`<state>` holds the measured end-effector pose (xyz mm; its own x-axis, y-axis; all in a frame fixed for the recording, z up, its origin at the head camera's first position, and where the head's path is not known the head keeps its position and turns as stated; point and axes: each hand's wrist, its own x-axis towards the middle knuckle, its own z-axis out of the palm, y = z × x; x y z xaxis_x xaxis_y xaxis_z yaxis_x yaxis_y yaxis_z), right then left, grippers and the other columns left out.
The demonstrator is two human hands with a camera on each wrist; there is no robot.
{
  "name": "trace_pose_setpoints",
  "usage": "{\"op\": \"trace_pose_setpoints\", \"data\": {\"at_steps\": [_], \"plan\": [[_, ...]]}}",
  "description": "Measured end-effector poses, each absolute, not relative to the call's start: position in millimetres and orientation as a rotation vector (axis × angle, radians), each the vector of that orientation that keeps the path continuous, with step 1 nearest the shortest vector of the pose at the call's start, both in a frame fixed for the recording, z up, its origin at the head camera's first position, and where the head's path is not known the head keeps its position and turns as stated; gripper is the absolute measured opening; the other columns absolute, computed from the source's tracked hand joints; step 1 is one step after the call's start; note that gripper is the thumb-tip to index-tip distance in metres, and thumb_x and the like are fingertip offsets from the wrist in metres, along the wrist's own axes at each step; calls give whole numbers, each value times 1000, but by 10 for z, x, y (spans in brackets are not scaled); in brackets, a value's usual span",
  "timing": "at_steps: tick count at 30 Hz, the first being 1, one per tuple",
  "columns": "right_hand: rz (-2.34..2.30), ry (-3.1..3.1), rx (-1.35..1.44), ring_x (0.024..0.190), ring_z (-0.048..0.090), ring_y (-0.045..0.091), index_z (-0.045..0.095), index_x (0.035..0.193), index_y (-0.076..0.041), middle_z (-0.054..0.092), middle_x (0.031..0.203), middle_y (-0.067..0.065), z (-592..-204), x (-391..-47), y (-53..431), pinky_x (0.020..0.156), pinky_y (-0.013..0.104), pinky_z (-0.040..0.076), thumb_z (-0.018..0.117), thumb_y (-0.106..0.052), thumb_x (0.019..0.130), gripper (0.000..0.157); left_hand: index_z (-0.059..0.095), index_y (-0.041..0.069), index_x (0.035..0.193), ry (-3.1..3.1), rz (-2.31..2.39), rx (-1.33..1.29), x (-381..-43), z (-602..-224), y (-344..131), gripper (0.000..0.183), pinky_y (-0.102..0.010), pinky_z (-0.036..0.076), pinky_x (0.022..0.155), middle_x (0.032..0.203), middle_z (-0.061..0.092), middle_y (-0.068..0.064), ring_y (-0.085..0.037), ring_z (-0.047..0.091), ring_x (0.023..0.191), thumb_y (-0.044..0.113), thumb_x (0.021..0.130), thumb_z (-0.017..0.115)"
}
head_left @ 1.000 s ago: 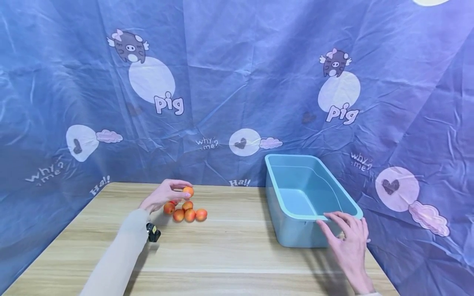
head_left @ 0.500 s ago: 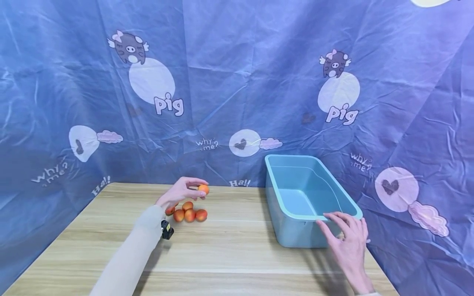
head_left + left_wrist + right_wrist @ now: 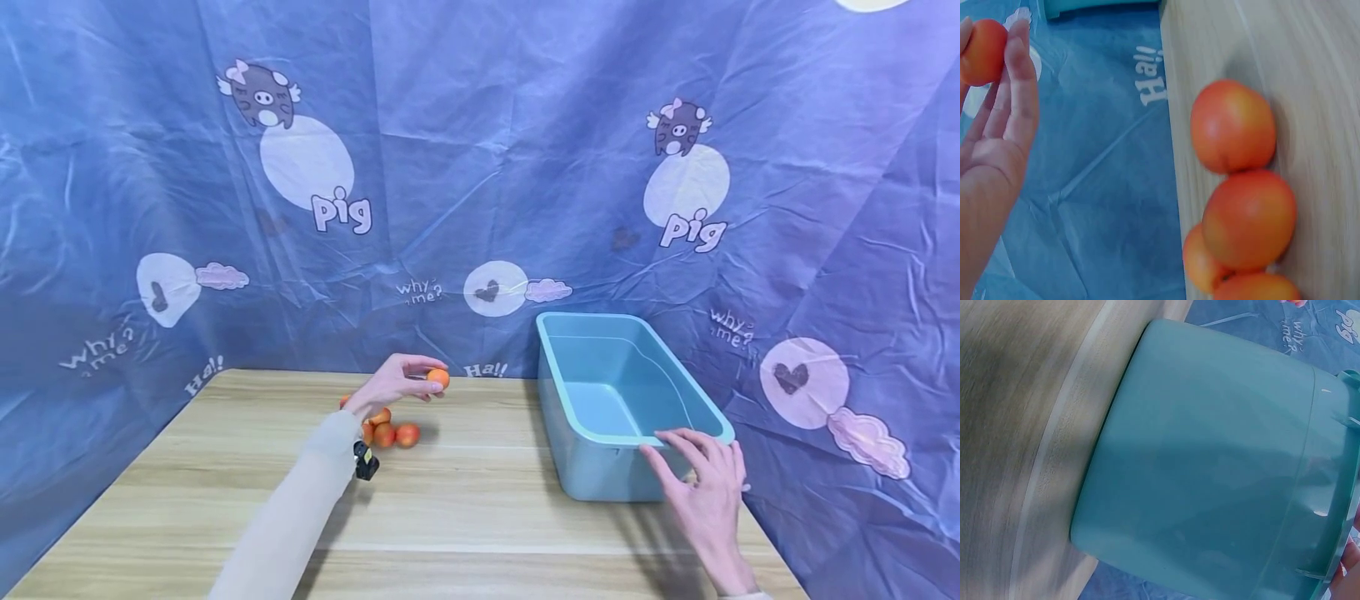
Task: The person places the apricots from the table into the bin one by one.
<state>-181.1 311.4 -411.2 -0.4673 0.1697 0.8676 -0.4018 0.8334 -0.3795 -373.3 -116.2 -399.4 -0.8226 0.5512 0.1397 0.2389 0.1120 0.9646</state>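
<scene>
My left hand (image 3: 397,383) holds a small, round, orange-red fruit (image 3: 438,379) between thumb and fingertips, raised above the table. The left wrist view shows that same fruit (image 3: 984,52) at its upper left corner, in my fingers. Behind and below the wrist lie several more such fruits (image 3: 407,434) in a cluster, partly covered by the forearm; two of them (image 3: 1249,220) sit close together in the left wrist view. At the right, my right hand (image 3: 705,483) grips the near rim of an open blue plastic bin (image 3: 564,392), fingers over the edge and thumb at the outside.
The pale wooden table (image 3: 465,517) carries the bin on its right side and the fruit cluster on its left. A blue cloth (image 3: 450,167) with pig prints hangs behind and around the table. A black device (image 3: 365,461) is strapped to the left wrist.
My left hand has carried the held fruit rightward from over the cluster, slightly higher, toward the bin. The right hand and the bin have stayed in place.
</scene>
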Motion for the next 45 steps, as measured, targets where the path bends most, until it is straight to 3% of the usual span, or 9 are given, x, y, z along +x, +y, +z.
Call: {"op": "trace_pose_setpoints", "data": {"at_steps": [6, 13, 25, 31, 40, 45], "plan": [[675, -1937, 175, 105, 46, 0, 76, 93, -8, 67, 94, 12, -4118, -1812, 3107, 115, 60, 13, 87, -7, 61, 33, 67, 13, 124, 2198, 1754, 823, -3710, -3960, -1018, 40, -49, 54, 90, 119, 70, -6, -22, 68, 98, 23, 86, 76], [684, -1943, 169, 104, 47, 2, 76, 93, -7, 66, 94, 13, -4117, -1800, 3104, 115, 61, 12, 86, -6, 62, 32, 68, 14, 123, 2230, 1759, 814, -3707, -3923, -805, 42, -32, 52, 91, 118, 71, -4, -15, 66, 105, 23, 83, 79], [672, -1940, 168, 106, 47, 1, 76, 93, -7, 67, 94, 14, -4122, -1803, 3124, 115, 61, 12, 86, -8, 63, 32, 71, 10, 116, 2220, 1805, 899, -3696, -3886, -403, 39, -28, 52, 82, 107, 74, -4, -16, 67, 97, 20, 80, 82], [677, -1942, 169, 105, 46, 0, 76, 93, -7, 67, 94, 13, -4119, -1802, 3122, 115, 61, 13, 86, -7, 62, 33, 69, 5, 118, 2166, 1789, 936, -3665, -3856, -176, 41, -27, 52, 87, 108, 74, -5, -12, 67, 99, 17, 81, 80], [678, -1954, 172, 104, 48, 5, 76, 94, -8, 67, 95, 13, -4100, -1815, 3109, 114, 61, 12, 87, -7, 62, 33, 68, 4, 118, 2113, 1844, 965, -3619, -3748, 83, 39, -27, 52, 86, 106, 74, -6, -20, 68, 101, 15, 83, 79], [679, -1946, 170, 105, 47, 2, 76, 93, -8, 67, 95, 13, -4111, -1822, 3113, 114, 60, 13, 87, -7, 61, 34, 68, 5, 118, 2089, 1870, 980, -3596, -3691, 245, 38, -27, 53, 86, 106, 74, -6, -14, 68, 98, 16, 83, 78]]}}
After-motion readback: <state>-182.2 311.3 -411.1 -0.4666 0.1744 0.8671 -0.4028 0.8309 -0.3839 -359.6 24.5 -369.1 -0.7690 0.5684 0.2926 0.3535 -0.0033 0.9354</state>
